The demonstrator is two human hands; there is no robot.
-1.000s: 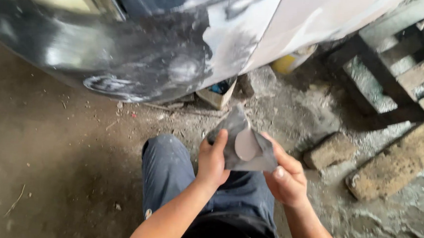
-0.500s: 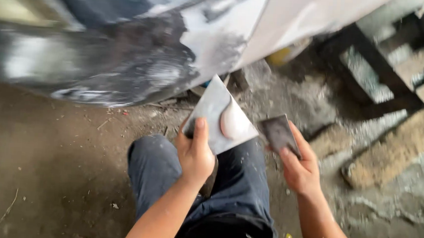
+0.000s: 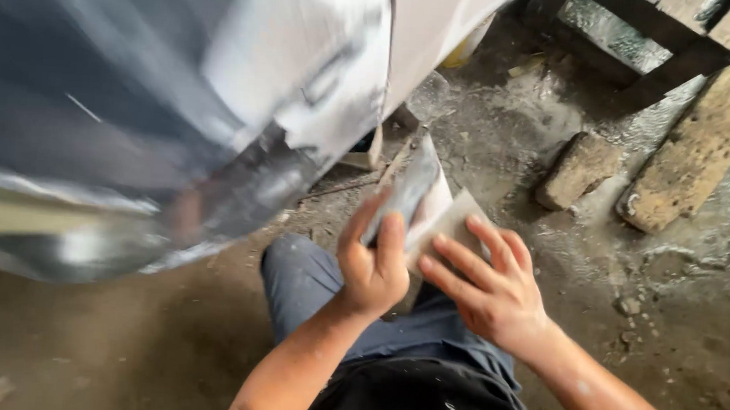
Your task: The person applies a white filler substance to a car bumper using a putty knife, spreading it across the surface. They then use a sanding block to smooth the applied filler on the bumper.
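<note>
Crouching over dark trousers [image 3: 326, 295]. Left hand [image 3: 372, 260] clenched on edge of flat grey board [image 3: 408, 186], tilted up, presumably for reach. Right hand [image 3: 487, 284] against board's right side, fingers spread over a pale flat piece [image 3: 461, 223]; grasp cannot be told. Beyond board: dark, sanded car body panel [image 3: 177, 109]. Right of board: stone blocks [image 3: 583, 168] on dirty floor [image 3: 695, 335].

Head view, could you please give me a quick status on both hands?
Left hand grips grey board. Right hand presses spreader against it. Car panel close ahead.

The right hand [image 3: 495, 293] has rejoined the board [image 3: 416, 191].
</note>
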